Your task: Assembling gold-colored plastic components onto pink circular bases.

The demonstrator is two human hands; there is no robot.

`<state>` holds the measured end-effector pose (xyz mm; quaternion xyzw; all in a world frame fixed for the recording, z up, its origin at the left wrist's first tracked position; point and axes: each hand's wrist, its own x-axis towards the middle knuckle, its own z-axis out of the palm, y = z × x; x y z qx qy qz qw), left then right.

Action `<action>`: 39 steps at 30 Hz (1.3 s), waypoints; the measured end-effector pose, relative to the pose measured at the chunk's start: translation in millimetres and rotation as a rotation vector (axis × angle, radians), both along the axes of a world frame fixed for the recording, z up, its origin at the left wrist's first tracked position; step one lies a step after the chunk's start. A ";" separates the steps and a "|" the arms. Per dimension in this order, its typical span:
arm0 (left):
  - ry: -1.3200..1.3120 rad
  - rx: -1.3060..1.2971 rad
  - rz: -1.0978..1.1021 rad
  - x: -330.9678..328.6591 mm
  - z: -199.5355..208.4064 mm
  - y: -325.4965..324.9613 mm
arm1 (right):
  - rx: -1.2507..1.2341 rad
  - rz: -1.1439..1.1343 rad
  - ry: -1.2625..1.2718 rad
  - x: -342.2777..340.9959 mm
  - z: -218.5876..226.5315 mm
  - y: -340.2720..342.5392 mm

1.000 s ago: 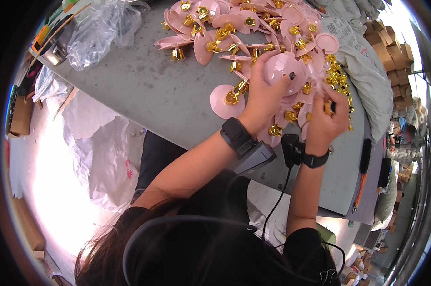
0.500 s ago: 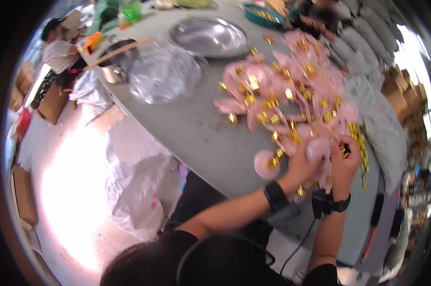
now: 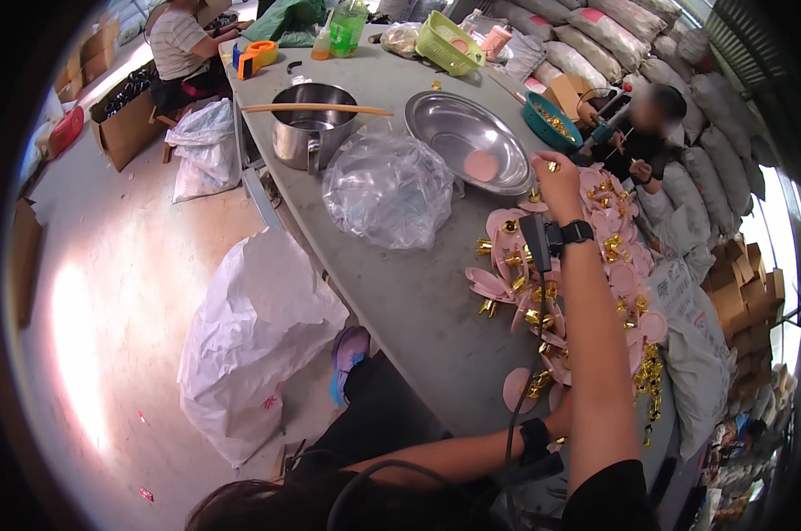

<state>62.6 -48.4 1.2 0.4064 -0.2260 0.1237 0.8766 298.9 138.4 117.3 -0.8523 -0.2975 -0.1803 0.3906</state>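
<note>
My right hand (image 3: 558, 188) reaches to the right rim of a shiny metal bowl (image 3: 423, 113). Its fingers are curled, with a small gold metal piece (image 3: 553, 166) showing among them. One pink disc (image 3: 481, 165) lies inside the bowl. Under my right forearm spreads a pile of flat pink pieces (image 3: 624, 280) with gold metal parts on them. Down at the near end of the pile is my left hand (image 3: 559, 419), mostly covered by my right forearm, so its fingers do not show. A separate pink disc (image 3: 517, 390) lies just left of it.
Left of the bowl are a clear plastic bag (image 3: 387, 190) and a steel pot (image 3: 308, 137) with a stick across it. A teal basket (image 3: 551, 122) of gold parts stands beyond, near a co-worker (image 3: 653, 124). A white sack (image 3: 688, 327) borders the pile's right side.
My right hand has moved from the near pile up to the bowl, away from my left hand. A pink disc is now in the bowl. The view has shifted too.
</note>
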 end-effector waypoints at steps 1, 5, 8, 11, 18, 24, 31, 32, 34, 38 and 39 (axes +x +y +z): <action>-0.100 0.033 0.046 7.5 -5.4 -2.3 | 0.068 0.049 0.159 -12.7 5.2 0.7; -0.031 0.007 0.055 13.6 -5.8 -20.7 | 0.379 0.275 0.746 -75.3 24.4 -42.7; 0.265 -0.383 0.097 40.1 -26.4 -50.6 | 0.327 0.192 0.735 -139.7 45.4 -84.6; 0.277 0.053 0.088 9.0 14.9 -10.6 | 0.355 0.037 0.642 -167.7 62.1 -173.5; 0.332 0.092 0.221 7.8 15.9 4.1 | 0.391 -0.086 0.404 -222.7 42.2 -263.1; 0.265 0.066 0.202 7.7 18.8 5.2 | 0.363 -0.243 0.383 -252.8 14.0 -276.6; 0.203 -0.085 -0.036 3.6 38.2 14.1 | 0.093 -0.227 0.047 -241.1 -10.9 -270.3; 0.217 -0.089 -0.064 6.5 32.9 12.3 | 0.086 -0.255 0.057 -242.6 -8.7 -267.0; 0.051 0.123 0.140 13.6 17.8 8.7 | -0.012 -0.214 -0.033 -243.9 -5.3 -263.0; 0.149 -0.082 -0.069 2.0 35.7 15.6 | -0.115 -0.245 -0.098 -250.8 -8.1 -269.3; 0.155 -0.087 -0.072 0.6 35.5 15.2 | -0.121 -0.247 -0.093 -252.6 -8.1 -270.0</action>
